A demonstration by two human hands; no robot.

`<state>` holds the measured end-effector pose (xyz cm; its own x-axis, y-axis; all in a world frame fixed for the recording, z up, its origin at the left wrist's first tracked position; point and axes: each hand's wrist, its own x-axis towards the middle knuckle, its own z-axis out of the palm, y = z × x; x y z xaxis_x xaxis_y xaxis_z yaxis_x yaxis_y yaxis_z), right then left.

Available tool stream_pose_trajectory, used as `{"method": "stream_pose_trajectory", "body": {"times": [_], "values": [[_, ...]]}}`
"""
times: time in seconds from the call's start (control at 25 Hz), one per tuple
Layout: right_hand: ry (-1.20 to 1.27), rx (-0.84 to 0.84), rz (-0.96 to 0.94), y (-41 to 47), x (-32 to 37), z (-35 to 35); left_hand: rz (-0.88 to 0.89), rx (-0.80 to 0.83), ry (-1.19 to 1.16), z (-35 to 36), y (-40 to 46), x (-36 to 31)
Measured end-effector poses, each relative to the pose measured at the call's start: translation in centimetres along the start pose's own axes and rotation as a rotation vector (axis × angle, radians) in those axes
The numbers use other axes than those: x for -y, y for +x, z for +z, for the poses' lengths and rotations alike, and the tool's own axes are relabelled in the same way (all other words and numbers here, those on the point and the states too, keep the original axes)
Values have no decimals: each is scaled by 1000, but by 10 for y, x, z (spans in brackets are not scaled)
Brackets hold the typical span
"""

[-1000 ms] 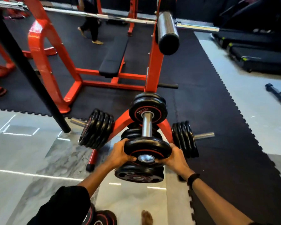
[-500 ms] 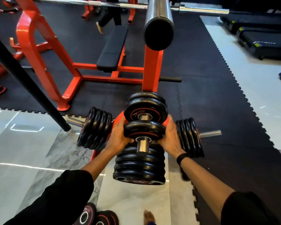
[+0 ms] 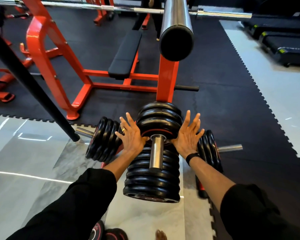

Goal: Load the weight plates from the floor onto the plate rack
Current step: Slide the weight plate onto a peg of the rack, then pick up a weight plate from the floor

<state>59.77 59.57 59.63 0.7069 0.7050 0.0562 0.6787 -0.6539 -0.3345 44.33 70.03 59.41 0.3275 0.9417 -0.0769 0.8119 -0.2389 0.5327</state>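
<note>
Flanking the chrome peg (image 3: pixel 156 151) of the plate rack (image 3: pixel 167 78), both hands pressed flat against the face of the front weight plate (image 3: pixel 158 124) — the peg's long axis ran toward the camera, so any further push lay straight away from the palms, along that axis. Furthest left, a side stack of plates (image 3: pixel 103 139) sat on its own peg, just beside the left hand (image 3: pixel 132 137), whose fingers were spread and straight, thumb near the peg. The plate stood seated against two more behind it. Below it, a lower stack of plates (image 3: pixel 152 181) hung on the rack, under the peg's free end. The right hand (image 3: pixel 187 135) mirrored the left — fingers fanned, gripping nothing — close to another stack (image 3: pixel 210 149) on the right. More plates (image 3: pixel 111 233) waited on the floor near the bottom edge, nearer the left arm; reaching them probably meant backing off past the jutting peg.
</note>
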Motion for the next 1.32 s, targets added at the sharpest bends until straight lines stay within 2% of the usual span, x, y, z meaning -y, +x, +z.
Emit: {"method": "stream_pose_trajectory", "body": {"times": [0.24,0.32,0.4,0.48,0.52,0.68,0.8,0.92,1.16,1.32], "values": [[196,16,70,-39,4,-14,37,29,-89,-16,-37,6],[509,70,113,-63,9,-21,55,87,-257,-27,-60,20],[933,185,256,-97,16,-26,53,167,-471,-39,-89,37],[1171,365,430,-143,19,-28,-1,227,-614,-49,-127,62],[1207,397,472,-169,19,-25,-35,254,-656,-51,-147,77],[1192,351,591,-285,16,2,-75,439,-676,-41,-226,146],[1117,358,699,-378,14,16,-96,580,-549,-27,-282,186],[1021,434,764,-457,4,17,-129,716,-445,-18,-341,216],[949,406,911,-557,-32,8,-119,933,-306,-4,-421,245],[937,454,962,-607,-57,24,-105,969,-201,13,-459,260]]}}
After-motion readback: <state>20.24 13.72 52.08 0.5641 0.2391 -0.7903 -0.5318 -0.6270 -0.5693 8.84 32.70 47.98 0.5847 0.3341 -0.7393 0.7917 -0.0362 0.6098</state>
